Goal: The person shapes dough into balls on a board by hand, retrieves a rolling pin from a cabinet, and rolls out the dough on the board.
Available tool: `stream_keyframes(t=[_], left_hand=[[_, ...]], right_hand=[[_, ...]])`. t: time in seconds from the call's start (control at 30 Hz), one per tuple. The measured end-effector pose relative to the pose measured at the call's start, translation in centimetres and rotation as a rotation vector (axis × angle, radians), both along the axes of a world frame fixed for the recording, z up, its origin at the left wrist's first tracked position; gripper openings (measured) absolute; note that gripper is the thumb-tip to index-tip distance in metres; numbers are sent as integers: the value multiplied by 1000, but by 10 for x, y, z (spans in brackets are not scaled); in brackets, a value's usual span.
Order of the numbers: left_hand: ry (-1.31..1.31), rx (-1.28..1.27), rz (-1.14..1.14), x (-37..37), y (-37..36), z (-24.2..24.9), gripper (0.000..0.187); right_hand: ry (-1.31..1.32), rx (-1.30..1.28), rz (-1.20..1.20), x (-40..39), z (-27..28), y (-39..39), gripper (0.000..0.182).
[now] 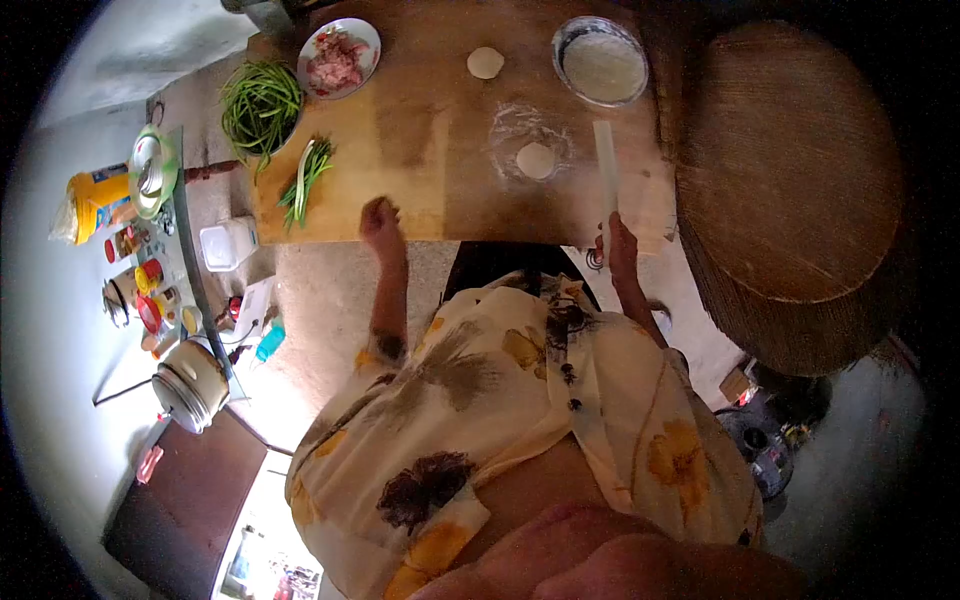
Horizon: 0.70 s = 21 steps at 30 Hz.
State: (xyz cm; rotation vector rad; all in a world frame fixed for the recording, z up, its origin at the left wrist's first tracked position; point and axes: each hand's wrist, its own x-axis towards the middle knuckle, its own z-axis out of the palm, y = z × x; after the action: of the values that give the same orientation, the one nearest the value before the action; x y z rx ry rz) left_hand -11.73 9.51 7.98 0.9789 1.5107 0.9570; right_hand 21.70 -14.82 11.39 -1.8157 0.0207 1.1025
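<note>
My right hand (621, 246) is closed around the lower end of a long pale rolling pin (606, 165), which points away from me over the right side of the wooden board. At the board's near edge, my left hand (380, 220) is curled into a fist, and nothing shows sticking out of it. A round piece of dough (536, 161) lies on a patch of flour left of the rolling pin. Farther back rests a second dough round (485, 63). Scallions (306, 180) lie beyond my left hand.
The wooden board (410, 150) also carries a plate of raw minced meat (338, 62), a bowl of green beans (262, 105) and a floury metal bowl (600, 62). A large round wooden slab (790, 160) stands at the right. Left are a cluttered shelf and a lidded pot (190, 385).
</note>
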Motion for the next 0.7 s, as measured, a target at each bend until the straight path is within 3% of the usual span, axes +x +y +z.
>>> stream_keyframes(t=[0.03, 0.07, 0.1, 0.13, 0.2, 0.27, 0.33, 0.4, 0.43, 0.5, 0.53, 0.57, 0.63, 0.67, 0.7], left_hand=[[261, 252, -330, 23, 11, -12, 20], [86, 256, -398, 74, 7, 29, 31], [430, 569, -670, 104, 9, 2, 42], [490, 682, -893, 140, 5, 15, 47], [637, 1002, -1126, 196, -14, -4, 47], [562, 1168, -1198, 217, -10, -48, 48], [480, 1325, -1268, 229, -2, -62, 48], [564, 982, -1210, 218, 18, -61, 48], [563, 983, -1222, 207, 21, -59, 48], [481, 863, -890, 188, 23, -51, 47], [597, 826, -866, 191, 14, -47, 47], [598, 834, -879, 195, 7, -67, 47], [146, 991, -1033, 192, -16, -102, 47], [300, 1108, -1150, 209, -15, -60, 47], [291, 1111, -1159, 224, -14, -55, 47]], right_hand=[[8, -14, -34, -1, -4, -5, 49], [15, -25, -68, 0, -7, -8, 49], [11, -25, -82, -1, -7, -11, 49], [32, -16, -85, -1, -8, -14, 49], [45, -7, -98, -2, -7, -21, 49], [-24, -50, -21, -5, -6, -25, 49], [-63, -79, -54, -8, -2, -33, 48], [-89, -112, -92, -14, -2, -47, 48], [-96, -135, -81, -16, -4, -56, 46], [-107, -146, -76, -19, -13, -66, 45], [-76, -143, -133, -23, -18, -69, 43], [-39, -143, -193, -28, -20, -69, 42], [-31, -91, -188, -37, -17, -66, 41], [-39, -39, -168, -40, -16, -63, 40], [-41, -39, -180, -41, -20, -60, 40]])
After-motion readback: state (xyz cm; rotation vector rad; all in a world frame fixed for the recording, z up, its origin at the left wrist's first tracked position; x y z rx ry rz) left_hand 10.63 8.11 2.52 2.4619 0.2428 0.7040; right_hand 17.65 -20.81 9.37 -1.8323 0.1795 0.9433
